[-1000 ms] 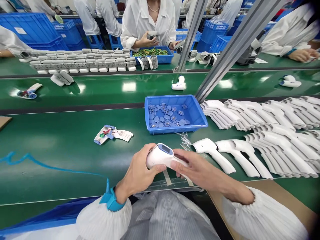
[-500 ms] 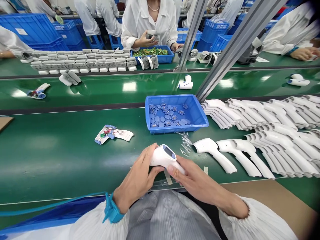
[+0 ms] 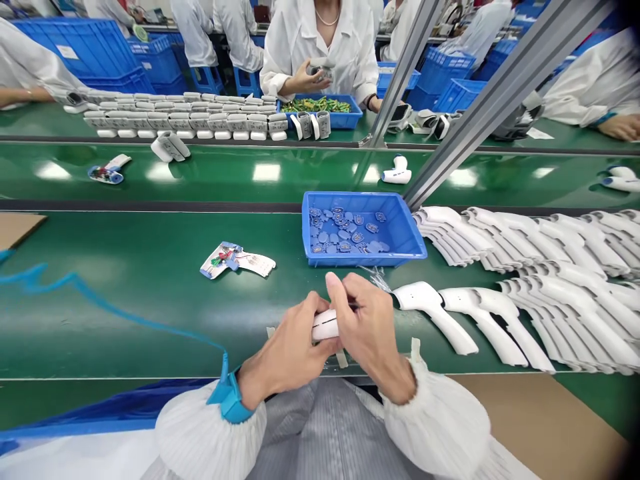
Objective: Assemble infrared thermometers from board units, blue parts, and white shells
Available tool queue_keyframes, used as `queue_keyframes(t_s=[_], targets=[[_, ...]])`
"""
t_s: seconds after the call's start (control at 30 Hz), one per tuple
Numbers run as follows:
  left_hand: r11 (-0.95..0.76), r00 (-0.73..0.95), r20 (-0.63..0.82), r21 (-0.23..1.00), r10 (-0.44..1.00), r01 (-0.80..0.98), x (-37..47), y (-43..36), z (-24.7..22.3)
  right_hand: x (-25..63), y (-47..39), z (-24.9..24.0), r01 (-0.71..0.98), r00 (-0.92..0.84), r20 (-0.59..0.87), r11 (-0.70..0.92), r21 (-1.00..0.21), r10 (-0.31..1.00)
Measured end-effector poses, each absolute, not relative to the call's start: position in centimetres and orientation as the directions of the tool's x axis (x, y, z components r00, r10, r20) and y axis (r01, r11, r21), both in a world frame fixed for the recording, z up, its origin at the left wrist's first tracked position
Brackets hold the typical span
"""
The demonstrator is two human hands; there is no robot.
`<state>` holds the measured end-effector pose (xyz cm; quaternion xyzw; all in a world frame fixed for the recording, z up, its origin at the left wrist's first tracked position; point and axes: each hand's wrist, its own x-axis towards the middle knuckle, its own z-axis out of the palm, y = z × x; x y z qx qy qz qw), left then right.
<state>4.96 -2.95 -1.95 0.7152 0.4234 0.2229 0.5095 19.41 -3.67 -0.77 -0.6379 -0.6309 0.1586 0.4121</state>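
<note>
Between my two hands, close to the bench's front edge, is a white infrared thermometer (image 3: 326, 325), mostly covered by fingers. My left hand (image 3: 303, 343) is wrapped round its left side. My right hand (image 3: 364, 323) grips it from the right, thumb raised along the top. A dark seam shows on the casing between the hands. Ahead to the left lies an opened thermometer half (image 3: 237, 260) with a circuit board and coloured wires. Beyond my hands stands a blue bin (image 3: 365, 260) holding small bluish plastic parts. White casing halves (image 3: 435, 313) lie to my right.
Rows of stacked white casings (image 3: 565, 300) fill the right side. An aluminium post (image 3: 500, 100) slants up behind the bin. The green conveyor (image 3: 225, 170) carries several thermometer pieces. A co-worker (image 3: 320, 53) sits opposite, holding a device. A blue wrist-strap cord (image 3: 150, 317) trails left.
The thermometer has been turned, so its screen no longer shows. My right hand has shifted its grip up over it. Pieces on the conveyor have moved right in the view, which has also shifted.
</note>
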Motion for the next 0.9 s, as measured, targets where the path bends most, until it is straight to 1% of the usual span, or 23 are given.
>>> queue_keyframes(t_s=[0.07,0.13,0.17,0.2,0.27,0.33,0.4,0.5,0.57,0.6,0.67,0.73,0.77,0.83,0.9], targets=[[-0.176,0.605,-0.087,0.915,0.791,0.363,5.4,-3.0,-2.3,18.1,-3.0,-1.0,0.786,0.09,0.451,0.215,-0.58,0.888],[-0.246,0.625,-0.076,0.877,0.777,0.413,5.8,-3.0,-2.8,17.5,-2.6,-1.4,0.853,-0.025,0.52,0.29,-0.434,0.854],[-0.282,0.608,-0.069,0.841,0.791,0.462,5.9,-3.0,-3.1,17.4,-2.4,-1.5,0.87,-0.057,0.543,0.309,-0.385,0.837],[-0.309,0.581,-0.061,0.799,0.812,0.516,6.0,-3.0,-3.4,17.5,-2.2,-1.6,0.877,-0.07,0.558,0.317,-0.36,0.827],[-0.34,0.544,-0.044,0.738,0.838,0.583,6.1,-3.0,-3.7,17.7,-2.1,-1.6,0.876,-0.046,0.576,0.31,-0.369,0.816],[-0.355,0.561,-0.043,0.734,0.826,0.579,6.1,-2.9,-3.7,17.9,-2.3,-1.4,0.874,0.01,0.567,0.268,-0.405,0.824],[-0.393,0.61,-0.047,0.726,0.791,0.565,6.0,-2.8,-3.6,18.0,-2.5,-1.2,0.881,0.019,0.54,0.242,-0.408,0.841],[-0.452,0.616,-0.051,0.633,0.786,0.629,6.2,-2.6,-3.3,18.0,-2.5,-1.1,0.886,-0.057,0.551,0.297,-0.357,0.832],[-0.449,0.581,-0.044,0.587,0.813,0.673,6.1,-2.5,-3.1,18.0,-2.3,-1.1,0.869,-0.059,0.595,0.335,-0.365,0.802],[-0.436,0.574,-0.037,0.611,0.818,0.661,6.0,-2.4,-2.9,18.1,-2.2,-1.0,0.857,-0.026,0.607,0.33,-0.396,0.794],[-0.378,0.577,-0.025,0.731,0.817,0.568,5.6,-2.3,-2.7,18.4,-2.1,-0.8,0.831,0.1,0.587,0.257,-0.493,0.803],[-0.273,0.563,-0.036,0.848,0.826,0.454,5.2,-2.5,-2.6,18.9,-2.1,-0.5,0.79,0.244,0.507,0.133,-0.598,0.827],[-0.226,0.546,-0.049,0.877,0.836,0.425,5.0,-2.7,-2.7,19.1,-2.2,-0.4,0.776,0.27,0.453,0.086,-0.625,0.85],[-0.22,0.528,-0.056,0.868,0.847,0.444,5.2,-3.1,-3.0,19.3,-2.2,-0.5,0.793,0.217,0.372,0.059,-0.607,0.902],[-0.282,0.512,-0.032,0.805,0.858,0.523,5.7,-3.5,-3.6,19.1,-2.3,-1.0,0.838,0.134,0.33,0.071,-0.54,0.934]])
